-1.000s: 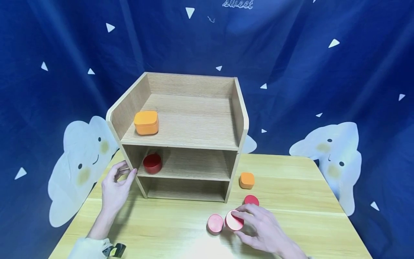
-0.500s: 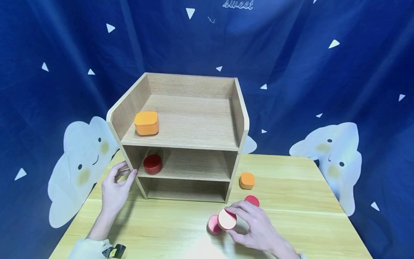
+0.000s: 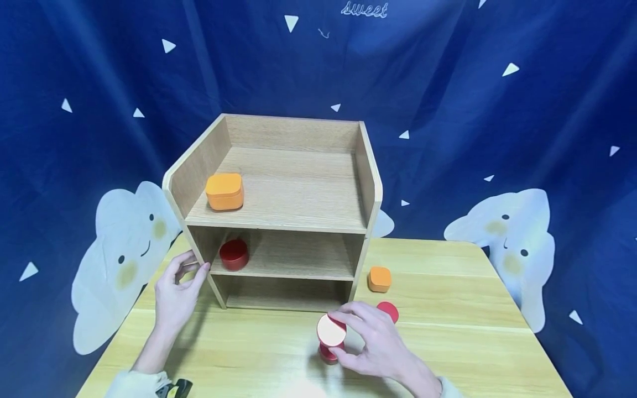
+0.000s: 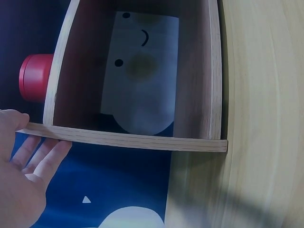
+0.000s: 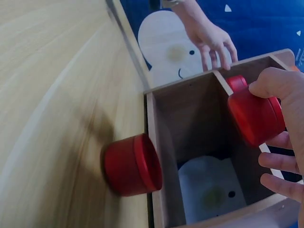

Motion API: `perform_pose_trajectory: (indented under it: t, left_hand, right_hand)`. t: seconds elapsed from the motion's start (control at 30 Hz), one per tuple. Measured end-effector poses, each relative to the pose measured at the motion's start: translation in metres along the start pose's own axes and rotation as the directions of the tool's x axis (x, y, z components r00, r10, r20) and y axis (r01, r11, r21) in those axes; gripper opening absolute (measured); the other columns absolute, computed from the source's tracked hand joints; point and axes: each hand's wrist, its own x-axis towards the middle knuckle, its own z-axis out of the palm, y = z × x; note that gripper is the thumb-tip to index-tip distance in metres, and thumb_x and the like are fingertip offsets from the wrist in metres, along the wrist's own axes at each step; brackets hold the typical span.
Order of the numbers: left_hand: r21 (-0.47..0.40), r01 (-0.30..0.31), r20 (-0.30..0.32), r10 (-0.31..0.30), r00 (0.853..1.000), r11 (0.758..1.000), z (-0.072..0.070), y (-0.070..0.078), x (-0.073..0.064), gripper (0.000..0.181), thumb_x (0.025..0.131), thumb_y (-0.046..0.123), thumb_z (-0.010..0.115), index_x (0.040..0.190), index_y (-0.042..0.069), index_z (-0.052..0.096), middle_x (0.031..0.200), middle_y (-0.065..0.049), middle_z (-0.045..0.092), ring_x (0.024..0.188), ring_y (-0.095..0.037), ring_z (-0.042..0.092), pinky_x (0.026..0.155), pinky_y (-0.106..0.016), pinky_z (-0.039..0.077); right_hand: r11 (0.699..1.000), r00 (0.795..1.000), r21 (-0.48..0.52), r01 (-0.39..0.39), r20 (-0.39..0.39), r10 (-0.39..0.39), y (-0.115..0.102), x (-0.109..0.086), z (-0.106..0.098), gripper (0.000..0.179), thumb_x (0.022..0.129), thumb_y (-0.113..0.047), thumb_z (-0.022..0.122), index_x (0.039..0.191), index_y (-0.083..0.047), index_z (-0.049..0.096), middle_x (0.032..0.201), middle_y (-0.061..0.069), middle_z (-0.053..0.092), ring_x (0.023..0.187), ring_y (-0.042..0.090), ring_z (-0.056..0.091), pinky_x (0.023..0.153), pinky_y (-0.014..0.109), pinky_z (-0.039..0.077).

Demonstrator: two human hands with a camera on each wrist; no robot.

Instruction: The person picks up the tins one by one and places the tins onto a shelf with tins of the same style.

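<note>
My right hand [image 3: 370, 342] grips a round red tin [image 3: 330, 330] between thumb and fingers, raised above the table. Below it, partly covered in the head view, a second round red tin [image 3: 328, 355] stands on the tabletop; the right wrist view shows this lower tin [image 5: 128, 166] with a dark, hollow-looking top. At the left, my left hand [image 3: 176, 293] pinches the front edge of a wooden shelf unit's side panel [image 4: 118, 138], thumb inside and fingers outside. Close to that thumb, a dark red round tin [image 3: 234, 255] sits on the middle shelf.
An orange square-shaped tin [image 3: 225, 192] stands at the left of the shelf unit's top board [image 3: 298, 182]. Right of the unit, a smaller orange box [image 3: 380, 279] and a red round piece [image 3: 388, 311] lie on the table [image 3: 458, 315]. A blue curtain [image 3: 448, 110] hangs behind.
My right hand has carried the red tin leftward and slightly up, from beside the other tin to over it. The left hand keeps its hold on the shelf panel.
</note>
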Motion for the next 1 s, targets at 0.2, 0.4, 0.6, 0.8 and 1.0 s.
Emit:
perform_pose_trajectory:
  t: [0.2,0.4,0.6,0.8,1.0]
  left_hand:
    - [0.012,0.001,0.001,-0.001,1.000,1.000,0.002,0.002,-0.001,0.032,0.093,-0.005,0.075,0.125,-0.004,0.069,0.102,0.031,0.067,0.090,0.014,0.068,0.072,-0.006,0.060]
    - [0.015,0.004,-0.005,-0.004,1.000,1.000,0.001,0.001,-0.001,0.032,0.093,-0.005,0.074,0.125,-0.004,0.068,0.102,0.031,0.067,0.091,0.014,0.067,0.073,-0.006,0.060]
    - [0.019,-0.019,-0.010,0.019,1.000,1.000,0.001,-0.002,-0.002,0.033,0.092,-0.007,0.075,0.124,-0.005,0.068,0.102,0.032,0.068,0.090,0.014,0.068,0.073,-0.005,0.059]
    - [0.012,-0.029,-0.018,0.029,0.999,1.000,0.001,-0.002,-0.002,0.033,0.091,-0.008,0.075,0.123,-0.006,0.068,0.101,0.031,0.067,0.090,0.014,0.068,0.072,-0.004,0.059]
    - [0.020,-0.017,-0.013,0.017,1.000,1.000,0.001,-0.001,-0.002,0.033,0.092,-0.007,0.075,0.125,-0.006,0.068,0.100,0.031,0.067,0.089,0.014,0.068,0.073,-0.004,0.059]
  right_hand:
    - [1.000,1.000,-0.008,0.007,-0.026,-0.007,-0.002,0.015,0.008,0.064,0.061,-0.031,0.096,0.120,-0.014,0.075,0.105,-0.003,0.071,0.088,0.010,0.069,0.073,0.018,0.059]
    - [0.995,0.997,-0.062,-0.073,-0.034,0.071,-0.006,0.030,0.016,0.061,0.062,-0.030,0.094,0.118,-0.016,0.076,0.105,-0.005,0.071,0.088,0.008,0.068,0.068,0.016,0.058]
    - [0.994,0.995,-0.070,-0.085,-0.064,0.081,-0.008,0.042,0.025,0.058,0.066,-0.032,0.093,0.118,-0.016,0.076,0.103,-0.005,0.072,0.089,0.008,0.069,0.068,0.016,0.059]
    - [0.990,0.993,-0.110,-0.092,-0.089,0.082,-0.008,0.058,0.034,0.057,0.067,-0.038,0.094,0.118,-0.018,0.077,0.101,-0.006,0.072,0.089,0.008,0.070,0.070,0.019,0.060]
    - [0.983,0.992,-0.151,-0.106,-0.080,0.094,-0.008,0.073,0.042,0.056,0.071,-0.042,0.094,0.119,-0.018,0.077,0.101,-0.006,0.072,0.089,0.008,0.070,0.069,0.020,0.060]
